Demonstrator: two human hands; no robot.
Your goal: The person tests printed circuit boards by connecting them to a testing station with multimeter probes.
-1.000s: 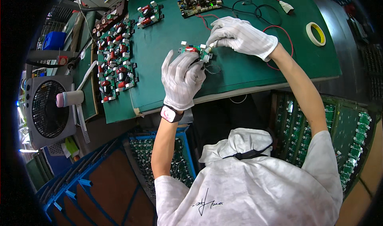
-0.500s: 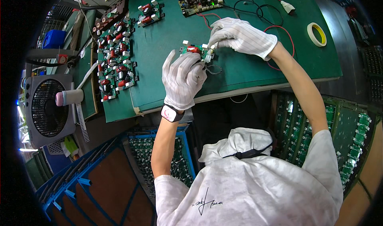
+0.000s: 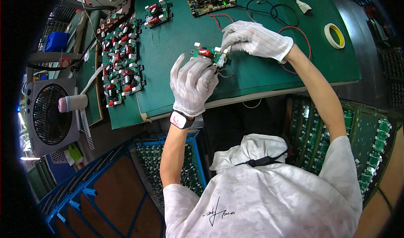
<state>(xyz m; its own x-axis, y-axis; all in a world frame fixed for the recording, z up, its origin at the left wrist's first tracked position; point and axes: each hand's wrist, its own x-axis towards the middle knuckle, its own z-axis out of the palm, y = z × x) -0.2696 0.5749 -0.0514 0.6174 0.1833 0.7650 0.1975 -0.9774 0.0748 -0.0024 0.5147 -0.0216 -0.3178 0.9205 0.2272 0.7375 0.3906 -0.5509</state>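
Note:
A small green circuit board (image 3: pixel 205 53), with a red component and white connectors on it, is held just above the green bench mat. My left hand (image 3: pixel 193 85), in a white striped glove, grips its near side and hides much of it. The index finger of that hand points up, away from the others. My right hand (image 3: pixel 254 41), gloved alike, has its fingertips pinched together at the board's right edge by a white connector. What lies between those fingertips is too small to make out. Thin grey wires (image 3: pixel 226 73) hang beside the board.
Several similar boards (image 3: pixel 127 55) stand in rows at the left, with another board (image 3: pixel 158 14) behind. A larger circuit board (image 3: pixel 210 0) with a lit green light, cables and a red wire (image 3: pixel 310 48) lie at the back. A tape roll (image 3: pixel 334 36) sits right; a fan (image 3: pixel 51 114) stands left.
The circuit board has tilted and shifted very slightly to the right between my hands. My right hand has dipped a little; both hands keep their hold.

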